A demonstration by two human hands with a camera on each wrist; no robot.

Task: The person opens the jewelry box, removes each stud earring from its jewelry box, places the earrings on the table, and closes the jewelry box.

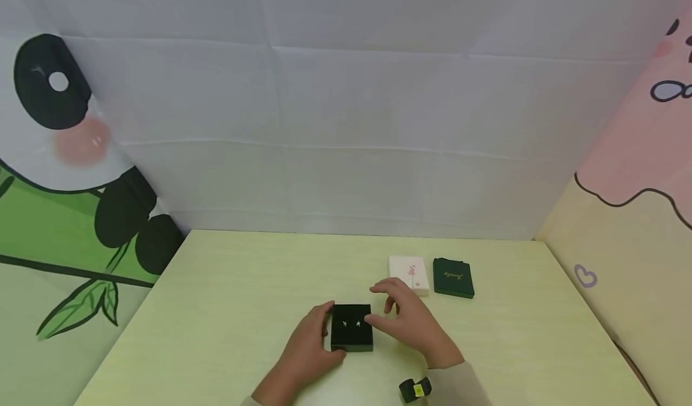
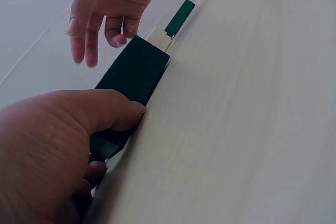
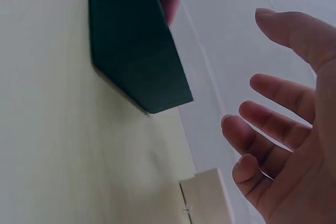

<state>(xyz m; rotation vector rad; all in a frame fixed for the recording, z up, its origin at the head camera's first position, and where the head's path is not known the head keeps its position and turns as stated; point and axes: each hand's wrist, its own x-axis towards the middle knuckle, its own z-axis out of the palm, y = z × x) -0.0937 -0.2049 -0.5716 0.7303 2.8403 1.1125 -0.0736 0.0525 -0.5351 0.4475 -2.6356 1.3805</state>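
A small dark green jewelry box (image 1: pixel 351 339) stands on the table without a lid on top. Its black insert bears two small star-shaped earrings (image 1: pixel 358 324). My left hand (image 1: pixel 309 345) grips the box from the left, thumb on the near side and fingers at the far left corner. In the left wrist view the thumb (image 2: pixel 113 109) presses on the green wall. My right hand (image 1: pixel 413 325) hovers at the box's right edge, fingers loosely bent and apart. Nothing shows between those fingers in the right wrist view, where the hand (image 3: pixel 294 129) is clear of the box.
Behind the right hand lies a white box (image 1: pixel 408 269) with a pink flower print. Beside it, to the right, is a dark green square piece (image 1: pixel 453 278) with gold lettering. A small black device (image 1: pixel 415 390) with a yellow label is by the right sleeve. Fabric walls enclose the table.
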